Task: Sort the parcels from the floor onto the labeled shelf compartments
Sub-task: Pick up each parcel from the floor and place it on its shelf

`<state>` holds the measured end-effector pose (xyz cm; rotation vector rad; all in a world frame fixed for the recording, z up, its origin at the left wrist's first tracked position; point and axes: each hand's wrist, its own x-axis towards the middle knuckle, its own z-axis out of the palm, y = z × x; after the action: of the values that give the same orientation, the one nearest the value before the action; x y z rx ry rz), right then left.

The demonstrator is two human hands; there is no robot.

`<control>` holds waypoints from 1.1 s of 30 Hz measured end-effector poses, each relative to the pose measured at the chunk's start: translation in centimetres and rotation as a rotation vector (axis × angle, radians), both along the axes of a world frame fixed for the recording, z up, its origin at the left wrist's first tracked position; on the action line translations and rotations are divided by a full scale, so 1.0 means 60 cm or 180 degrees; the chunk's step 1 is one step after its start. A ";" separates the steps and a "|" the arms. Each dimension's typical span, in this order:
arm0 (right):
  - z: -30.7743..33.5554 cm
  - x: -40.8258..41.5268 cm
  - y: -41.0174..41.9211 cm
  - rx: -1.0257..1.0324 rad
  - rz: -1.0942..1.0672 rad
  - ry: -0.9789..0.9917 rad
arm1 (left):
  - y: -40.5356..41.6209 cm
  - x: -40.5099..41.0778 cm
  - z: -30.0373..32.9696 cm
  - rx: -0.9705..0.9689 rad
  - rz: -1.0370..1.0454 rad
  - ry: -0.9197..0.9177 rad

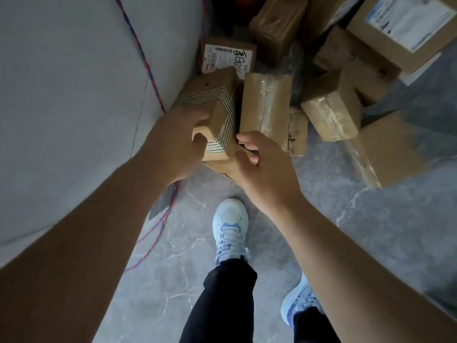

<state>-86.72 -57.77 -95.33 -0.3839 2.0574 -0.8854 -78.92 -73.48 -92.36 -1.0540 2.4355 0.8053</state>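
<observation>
Clearly the step in hand is lifting one parcel out of the heap on the grey marbled floor (371,231). At far left a pale grey wall (74,95) runs beside a red-and-blue twisted cord (146,63). Next comes the left hand (170,144), its fingers (197,117) curled over the near top edge and its thumb on the near face of the brown cardboard parcel printed with black and white chevron stripes (217,107), which lies on the floor heap close against the wall. The right hand (262,169) sits just beside that parcel's lower right corner, fingers bent, pinching the edge of a flat piece of cardboard (222,167) under it; whether it also touches the striped box I cannot tell.

To do this well, I judge the right hand should come under the right side so both palms carry the weight, then lift straight up, clear of the plain taped brown box (264,107) standing touching its right flank.

The striped parcel's long axis seems to run from the hands away toward the white-labelled box (227,58) behind it, with one edge tilted upward like a ridge. Further right, more taped brown boxes (331,115) lie jumbled.
</observation>
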 end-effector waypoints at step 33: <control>0.125 0.068 0.116 -0.1374 -0.1680 -0.1003 | 0.136 0.048 0.139 0.1446 0.2678 0.0714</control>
<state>-82.63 -50.79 -87.81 0.0878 1.6845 -1.6078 -76.03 -65.31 -84.05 -1.8676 1.7456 1.7041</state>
